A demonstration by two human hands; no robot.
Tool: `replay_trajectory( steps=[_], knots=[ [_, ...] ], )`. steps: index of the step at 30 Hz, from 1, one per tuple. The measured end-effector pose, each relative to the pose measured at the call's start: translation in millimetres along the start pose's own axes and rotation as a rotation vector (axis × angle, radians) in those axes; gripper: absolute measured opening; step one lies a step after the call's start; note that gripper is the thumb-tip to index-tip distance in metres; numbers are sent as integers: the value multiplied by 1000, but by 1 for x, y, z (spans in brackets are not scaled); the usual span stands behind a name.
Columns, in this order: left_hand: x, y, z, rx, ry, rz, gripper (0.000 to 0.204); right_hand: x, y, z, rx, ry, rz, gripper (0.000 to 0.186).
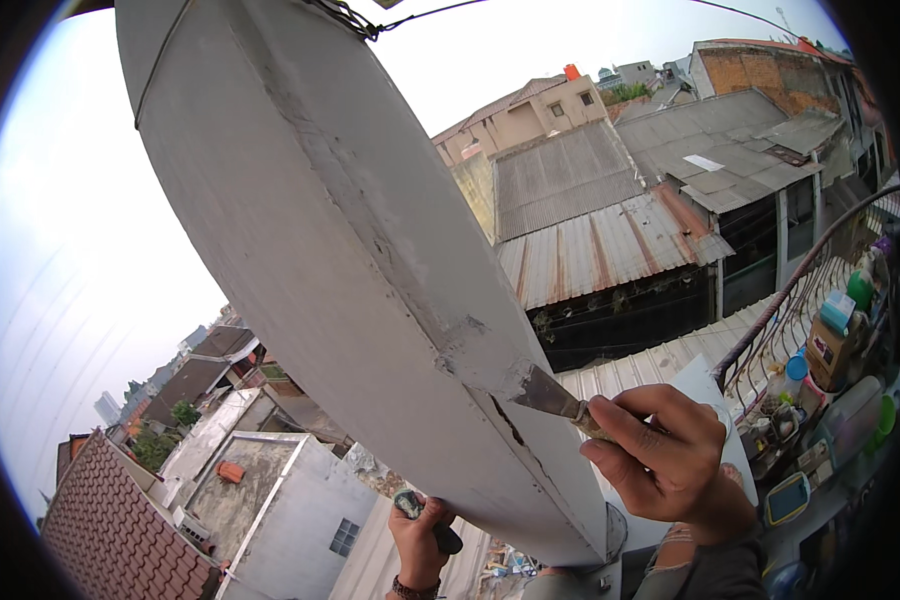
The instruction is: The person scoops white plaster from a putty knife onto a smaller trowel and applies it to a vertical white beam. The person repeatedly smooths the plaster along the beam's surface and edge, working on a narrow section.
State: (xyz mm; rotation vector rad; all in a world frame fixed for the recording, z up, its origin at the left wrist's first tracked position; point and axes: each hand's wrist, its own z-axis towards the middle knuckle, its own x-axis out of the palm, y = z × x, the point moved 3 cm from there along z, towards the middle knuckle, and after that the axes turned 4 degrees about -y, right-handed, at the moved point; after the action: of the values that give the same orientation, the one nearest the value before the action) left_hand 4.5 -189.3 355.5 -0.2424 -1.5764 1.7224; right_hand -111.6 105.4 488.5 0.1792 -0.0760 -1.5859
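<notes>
A grey-white pillar (280,270) leans across the middle of the head view, its corner edge rough and patched with grey filler. My right hand (670,460) is closed around the handle of a putty knife (553,396). The tip of that blade touches the pillar's right face, beside smeared filler (480,350). Just below, a dark crack (508,422) runs down along the corner. My left hand (420,545), low and left of the pillar, grips the dark handle of a second putty knife (407,503). Lumpy grey filler (373,472) appears to coat its blade, partly behind the pillar's edge.
A curved metal railing (785,290) stands at the right, with a cardboard box (827,350), tubs and bottles crowded beside it. Wires (355,18) wrap the pillar's top. Below lie neighbouring roofs, including rusty sheet metal (610,245) and red tiles (120,520).
</notes>
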Motion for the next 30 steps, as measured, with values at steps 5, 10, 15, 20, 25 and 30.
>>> replay_trajectory(
  steps=[5, 10, 15, 20, 25, 30],
  knots=[
    [-1, 1, 1, -1, 27, -11, 18, -14, -16, -9, 119, -110, 200, 34],
    [0, 2, 1, 1, 8, -15, 18, 13, -44, -9, 210, -116, 405, 38],
    [-8, 3, 4, -37, 35, -55, 19, 36, -49, 3, 153, -171, 387, 35],
    [1, -1, -1, -9, -8, 25, 16, 28, -29, 23, 85, -196, 244, 35],
    [0, 0, 0, -10, -7, 36, 15, 17, -11, 34, 26, -139, 131, 34],
    [-10, 6, 5, -26, 5, 1, 18, 17, -5, 18, 78, -106, 121, 34]
  ],
)
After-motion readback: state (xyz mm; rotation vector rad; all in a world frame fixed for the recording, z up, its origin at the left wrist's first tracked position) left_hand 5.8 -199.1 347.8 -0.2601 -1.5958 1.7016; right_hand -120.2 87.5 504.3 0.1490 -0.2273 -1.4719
